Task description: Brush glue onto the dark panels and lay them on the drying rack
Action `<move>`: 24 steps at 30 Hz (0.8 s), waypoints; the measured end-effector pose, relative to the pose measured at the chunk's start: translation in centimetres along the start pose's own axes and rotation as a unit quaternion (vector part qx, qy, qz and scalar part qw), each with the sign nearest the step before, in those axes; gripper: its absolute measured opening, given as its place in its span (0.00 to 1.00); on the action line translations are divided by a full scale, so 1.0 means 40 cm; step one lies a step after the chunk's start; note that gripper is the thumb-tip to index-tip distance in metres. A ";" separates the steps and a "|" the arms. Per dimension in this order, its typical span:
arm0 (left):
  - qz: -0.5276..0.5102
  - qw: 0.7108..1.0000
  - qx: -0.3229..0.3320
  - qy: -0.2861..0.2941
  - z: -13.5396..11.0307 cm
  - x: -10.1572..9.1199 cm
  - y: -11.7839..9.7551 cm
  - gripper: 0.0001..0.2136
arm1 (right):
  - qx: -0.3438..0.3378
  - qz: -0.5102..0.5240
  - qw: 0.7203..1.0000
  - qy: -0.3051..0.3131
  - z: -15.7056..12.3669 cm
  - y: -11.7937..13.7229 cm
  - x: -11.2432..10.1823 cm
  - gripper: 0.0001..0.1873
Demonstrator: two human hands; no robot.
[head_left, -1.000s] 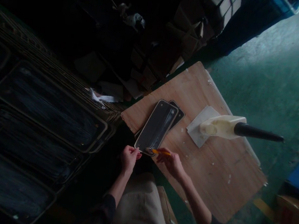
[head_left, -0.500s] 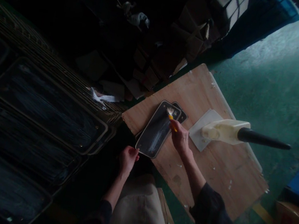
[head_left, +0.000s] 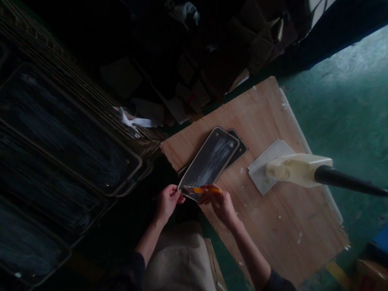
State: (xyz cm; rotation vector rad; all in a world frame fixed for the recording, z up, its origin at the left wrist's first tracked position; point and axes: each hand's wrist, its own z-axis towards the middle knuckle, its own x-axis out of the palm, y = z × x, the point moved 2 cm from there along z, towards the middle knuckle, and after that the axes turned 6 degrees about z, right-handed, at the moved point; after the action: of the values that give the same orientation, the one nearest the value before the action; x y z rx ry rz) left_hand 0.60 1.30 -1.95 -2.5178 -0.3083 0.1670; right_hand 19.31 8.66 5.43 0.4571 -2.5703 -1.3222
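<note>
Panel [head_left: 211,160] part-coated on the wooden surface [head_left: 277,221]
Its corner was pinched by the left hand [head_left: 167,201], a brush [head_left: 204,190] gripped by the right hand [head_left: 220,203]; streaks were laid, gaps seemingly left.

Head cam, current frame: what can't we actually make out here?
1. Bristles of the brush: head view, lost in shadow at the near end of the dark panel, between left hand and right hand.
2. Lower panel: mostly covered by the dark panel.
3. Stacked trays: underexposed, cut off by the left edge.
4. Cardboard boxes: too dark to tell contents.
</note>
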 end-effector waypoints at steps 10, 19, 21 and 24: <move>0.011 1.000 0.000 0.009 0.008 -0.006 -0.005 0.15 | 0.001 0.024 0.998 -0.053 0.005 0.024 -0.008 0.19; 0.027 0.999 0.015 0.027 0.014 -0.007 -0.007 0.14 | -0.049 0.063 0.988 -0.132 0.173 0.019 -0.103 0.19; 0.024 0.999 0.014 0.026 0.015 -0.008 -0.005 0.14 | -0.094 0.044 0.976 -0.193 0.213 0.044 -0.137 0.17; 0.020 0.999 0.012 0.027 0.015 -0.007 -0.003 0.15 | -0.167 0.007 0.948 -0.270 0.245 0.079 -0.168 0.14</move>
State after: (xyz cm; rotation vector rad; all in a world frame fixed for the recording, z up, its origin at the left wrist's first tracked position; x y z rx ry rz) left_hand 0.18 1.67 -2.36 -2.5019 -0.2327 0.1165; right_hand 21.80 20.21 2.07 0.0075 -2.6391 -2.0660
